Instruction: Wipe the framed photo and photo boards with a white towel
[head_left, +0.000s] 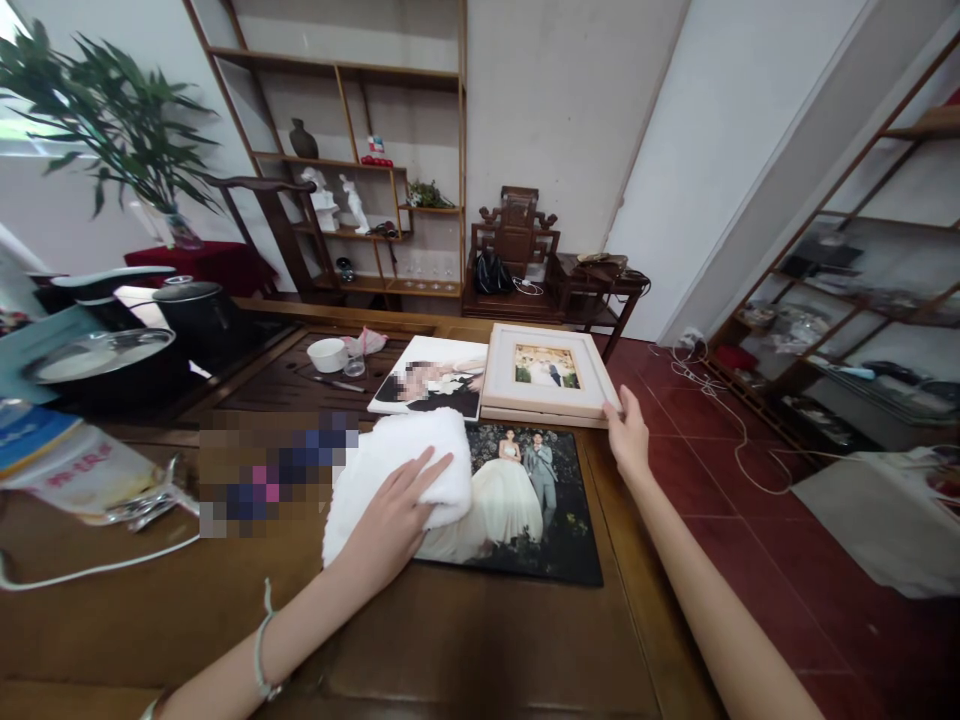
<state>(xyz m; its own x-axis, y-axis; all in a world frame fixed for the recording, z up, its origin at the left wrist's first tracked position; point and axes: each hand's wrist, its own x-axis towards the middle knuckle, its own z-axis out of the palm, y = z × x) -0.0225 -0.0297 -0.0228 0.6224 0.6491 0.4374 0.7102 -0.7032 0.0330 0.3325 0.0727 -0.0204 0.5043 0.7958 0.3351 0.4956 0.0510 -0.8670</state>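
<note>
My left hand lies on a folded white towel, fingers stretched out and spread over it. Under the towel's right part is a dark wedding photo panel, flat on the wooden table; the towel covers its left side. My right hand is closed on the right front corner of a pale picture frame holding a small wedding photo. This frame seems to lie on another one. Beside it, a white-edged photo panel lies behind the towel.
On the left stand black pots, a plastic bag and a white cable. A white bowl and small glass sit on the tea tray. A carved chair stands behind the table.
</note>
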